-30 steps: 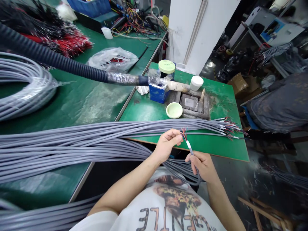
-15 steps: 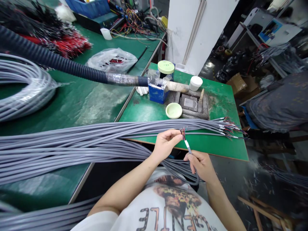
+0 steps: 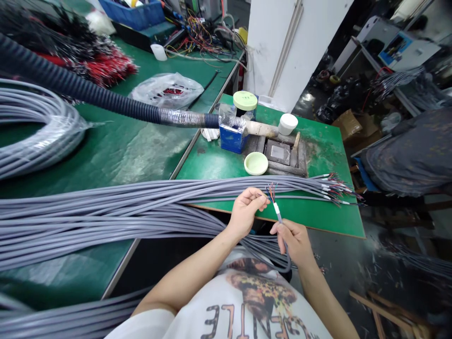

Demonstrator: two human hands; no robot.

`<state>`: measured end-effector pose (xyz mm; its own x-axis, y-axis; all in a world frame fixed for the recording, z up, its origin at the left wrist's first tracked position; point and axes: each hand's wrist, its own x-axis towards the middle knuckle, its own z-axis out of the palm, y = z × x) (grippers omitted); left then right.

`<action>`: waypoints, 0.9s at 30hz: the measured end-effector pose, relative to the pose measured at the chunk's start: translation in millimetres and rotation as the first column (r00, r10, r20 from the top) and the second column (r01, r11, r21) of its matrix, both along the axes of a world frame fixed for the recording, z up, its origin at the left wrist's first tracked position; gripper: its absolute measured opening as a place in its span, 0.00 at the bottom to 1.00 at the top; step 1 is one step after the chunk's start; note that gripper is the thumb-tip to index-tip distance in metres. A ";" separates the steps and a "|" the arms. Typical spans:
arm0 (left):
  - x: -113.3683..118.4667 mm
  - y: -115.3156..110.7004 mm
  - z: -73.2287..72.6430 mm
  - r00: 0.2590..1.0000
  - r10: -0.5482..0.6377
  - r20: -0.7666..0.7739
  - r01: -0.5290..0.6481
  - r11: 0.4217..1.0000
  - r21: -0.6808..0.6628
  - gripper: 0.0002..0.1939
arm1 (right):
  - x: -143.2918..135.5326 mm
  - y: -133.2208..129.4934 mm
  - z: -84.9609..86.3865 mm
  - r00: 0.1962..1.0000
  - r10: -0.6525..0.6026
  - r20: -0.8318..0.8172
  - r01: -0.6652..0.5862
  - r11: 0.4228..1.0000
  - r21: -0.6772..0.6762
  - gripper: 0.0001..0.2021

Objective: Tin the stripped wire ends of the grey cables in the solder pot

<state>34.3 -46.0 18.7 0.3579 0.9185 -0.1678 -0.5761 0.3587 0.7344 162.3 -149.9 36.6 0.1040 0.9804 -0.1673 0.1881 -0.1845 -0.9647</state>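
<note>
My right hand is closed round a grey cable just below its white sleeve. Thin coloured wires fan out from the cable's upper end. My left hand pinches a dark wire from that fan between thumb and forefinger, drawn off to the left of the others. Behind my hands a bundle of grey cables runs across the bench, its stripped wire ends lying at the right. More grey cables curve down beneath my left forearm.
A solder pot is set on the green table, beside a pale green dish, a white tub and a blue box. A black corrugated hose crosses above the left bench. Coiled cable lies far left.
My left hand has shifted slightly right and now holds one wire out to the left, where before its fingers were at the whole wire bunch. The wires have spread. My right hand stays nearly still.
</note>
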 end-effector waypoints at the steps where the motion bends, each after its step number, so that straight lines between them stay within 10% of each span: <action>1: -0.3 0.1 0.2 1.000 0.011 -0.016 -0.011 1.000 0.004 0.10 | -0.4 0.6 0.7 1.000 0.005 0.004 -0.005 1.000 0.000 0.17; 27: -2.3 0.7 -10.0 0.993 0.048 -0.105 -0.035 0.992 0.124 0.08 | -6.0 2.8 1.9 0.999 -0.016 0.034 0.016 1.000 0.000 0.17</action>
